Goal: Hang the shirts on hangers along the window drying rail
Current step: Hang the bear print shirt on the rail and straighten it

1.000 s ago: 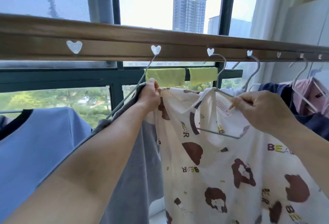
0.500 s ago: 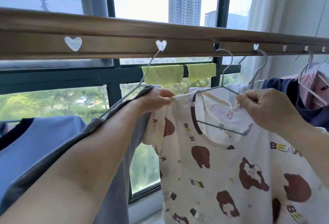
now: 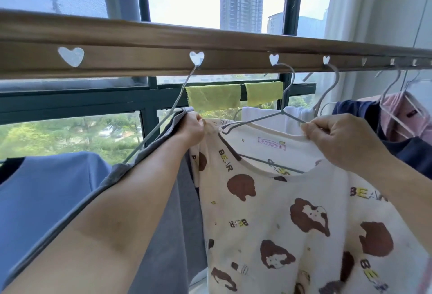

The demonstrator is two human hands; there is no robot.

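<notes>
Soft, light bear shirt (image 3: 292, 212) below rail (image 3: 140, 43); both hands' fingers (image 3: 311, 127) pinched shoulder seams over hanger (image 3: 268, 118). Best held there.

Both hands (image 3: 192, 127) (image 3: 343, 140) pinching bear-print shirt (image 3: 280, 219) shoulders, hanger (image 3: 286, 97) on rail (image 3: 140, 60)

Left hand (image 3: 190, 130): showing bare, no glove or ring.
Right hand (image 3: 343, 140): showing bare.
Forearms: showing unsleeved.
</notes>
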